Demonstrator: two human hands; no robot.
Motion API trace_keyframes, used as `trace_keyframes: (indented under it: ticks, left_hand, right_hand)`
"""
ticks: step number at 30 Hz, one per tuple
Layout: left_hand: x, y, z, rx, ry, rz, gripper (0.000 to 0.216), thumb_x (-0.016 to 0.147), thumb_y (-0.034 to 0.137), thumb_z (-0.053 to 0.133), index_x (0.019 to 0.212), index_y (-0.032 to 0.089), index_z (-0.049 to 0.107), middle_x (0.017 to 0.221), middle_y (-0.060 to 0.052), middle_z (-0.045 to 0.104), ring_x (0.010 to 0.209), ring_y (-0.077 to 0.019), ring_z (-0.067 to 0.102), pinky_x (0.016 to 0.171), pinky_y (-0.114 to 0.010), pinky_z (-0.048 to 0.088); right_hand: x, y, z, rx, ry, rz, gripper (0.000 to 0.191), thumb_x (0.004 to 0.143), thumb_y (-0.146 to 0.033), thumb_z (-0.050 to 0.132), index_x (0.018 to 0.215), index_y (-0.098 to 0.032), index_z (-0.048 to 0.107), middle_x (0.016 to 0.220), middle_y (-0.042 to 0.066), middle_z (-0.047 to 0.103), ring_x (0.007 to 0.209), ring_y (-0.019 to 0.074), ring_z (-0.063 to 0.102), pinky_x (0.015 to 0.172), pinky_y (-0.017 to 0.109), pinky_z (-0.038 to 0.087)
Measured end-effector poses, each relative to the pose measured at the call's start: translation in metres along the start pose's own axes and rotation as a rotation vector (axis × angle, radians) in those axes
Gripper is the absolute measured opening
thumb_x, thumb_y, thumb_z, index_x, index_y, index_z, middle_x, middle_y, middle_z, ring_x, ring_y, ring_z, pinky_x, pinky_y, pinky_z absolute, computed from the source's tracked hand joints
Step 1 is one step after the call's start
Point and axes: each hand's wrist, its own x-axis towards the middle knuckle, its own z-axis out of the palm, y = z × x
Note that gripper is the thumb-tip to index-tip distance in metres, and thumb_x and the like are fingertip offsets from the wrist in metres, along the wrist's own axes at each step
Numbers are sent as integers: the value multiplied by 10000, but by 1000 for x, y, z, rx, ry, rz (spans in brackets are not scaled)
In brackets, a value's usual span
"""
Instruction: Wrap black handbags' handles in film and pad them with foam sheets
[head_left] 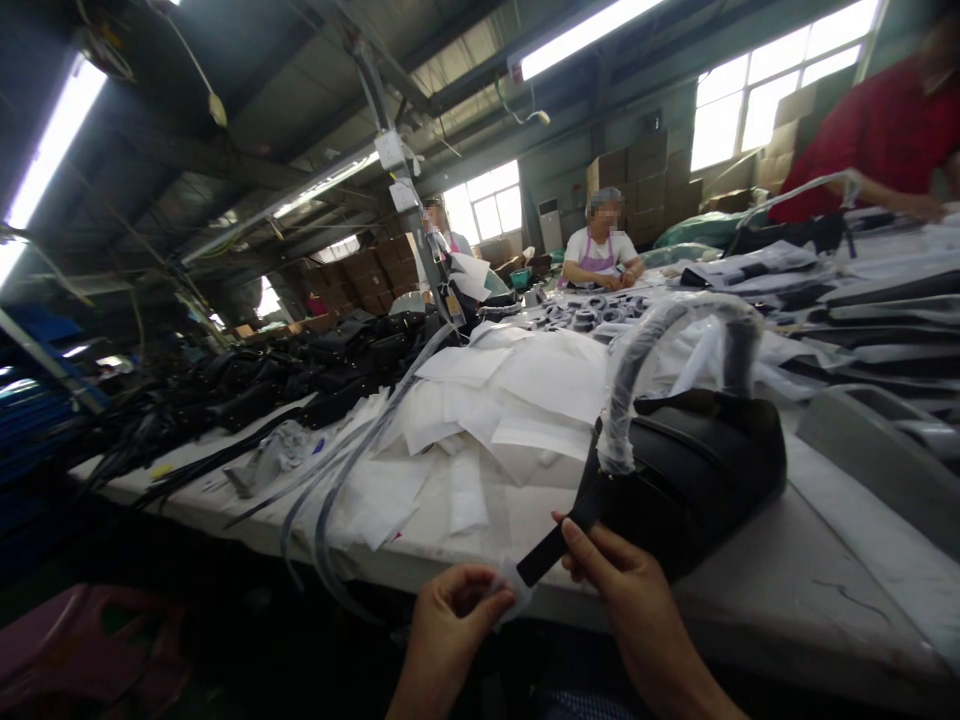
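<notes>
Pinching flat strap [544, 558] at near-left of black bag [697, 480] w/ R hand [630, 590]; nipping flimsy white wrap [519, 592] at strap tip w/ L hand [450, 620]. Bag resting on table [787, 590]. Prob light, soft-sided; strap semi-stiff, best grip pt.

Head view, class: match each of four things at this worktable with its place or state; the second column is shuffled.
1 black bag
2 strap
3 white sheets
4 left hand

A held by the right hand
B spread over the middle of the table
C pinches white wrap
D stands on the table, handle wrapped

Pairs: 1-D, 2-A, 3-B, 4-C
</notes>
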Motion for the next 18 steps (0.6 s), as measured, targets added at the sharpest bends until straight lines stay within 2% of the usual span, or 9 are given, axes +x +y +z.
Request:
trace_keyframes:
  ticks: [6, 10, 13, 18]
  left_hand:
    - [-1, -4, -1, -1, -12, -10, 360, 639, 454, 846, 811, 154, 746, 787, -76, 778, 757, -222, 717, 697, -271, 520]
    - [-3, 3, 4, -58, -40, -58, 400, 641, 468, 849, 843, 140, 741, 810, -95, 782, 756, -221, 717, 704, -279, 522]
    - [-5, 11, 13, -136, -55, -86, 416, 632, 457, 862, 858, 130, 738, 805, -99, 781, 723, -202, 707, 674, -262, 512]
    - [-5, 10, 19, -204, -110, -99, 405, 674, 457, 841, 869, 118, 736, 789, -106, 775, 668, -174, 683, 632, -250, 495]
  right_hand:
    - [1, 2, -2, -76, 2, -23, 475, 754, -640, 690, 613, -186, 695, 692, 24, 602, 742, 202, 546, 731, 293, 382]
    - [1, 1, -1, -128, -12, -9, 498, 754, -649, 671, 565, -188, 650, 661, 19, 581, 744, 203, 531, 736, 291, 371]
    - [1, 0, -1, -134, -18, -27, 513, 758, -643, 669, 538, -185, 602, 638, -4, 512, 695, 182, 517, 689, 275, 374]
    - [1, 1, -6, -152, -7, -57, 465, 783, -620, 661, 623, -184, 653, 653, -12, 492, 688, 175, 515, 671, 265, 382]
